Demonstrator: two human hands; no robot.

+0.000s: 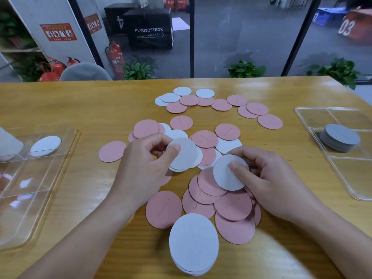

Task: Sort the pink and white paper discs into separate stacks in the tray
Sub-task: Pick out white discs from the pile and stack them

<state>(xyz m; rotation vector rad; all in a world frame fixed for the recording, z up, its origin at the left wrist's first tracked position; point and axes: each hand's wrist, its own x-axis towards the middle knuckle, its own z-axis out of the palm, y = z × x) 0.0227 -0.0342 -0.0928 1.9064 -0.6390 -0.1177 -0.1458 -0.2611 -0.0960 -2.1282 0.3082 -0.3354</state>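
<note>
A wooden table with a smooth, glossy yellow grain fills the view, its far edge running along a glass wall. Flat, matte paper discs lie scattered across the middle — pink discs overlapping in a loose fan near the person, more pink and white ones in an arc farther back. A neat stack of white discs sits close to the table's near edge.

The left hand pinches a few white discs between thumb and curled fingers, lifted just above the pile. The right hand grips 1 white disc, thumb pressed on its face, fingers curled behind it.

On the left, a clear plastic tray with dividers lies near the table's edge; 1 white disc rests in its far compartment. On the right, a second clear tray holds a stack of greyish-white discs in a middle compartment.

Bare wood lies open between the disc pile and each tray, and along the far edge behind the arc.

Beyond the glass stand red fire extinguishers, potted green plants and a black box lettered PLYOSOFTBOX.
</note>
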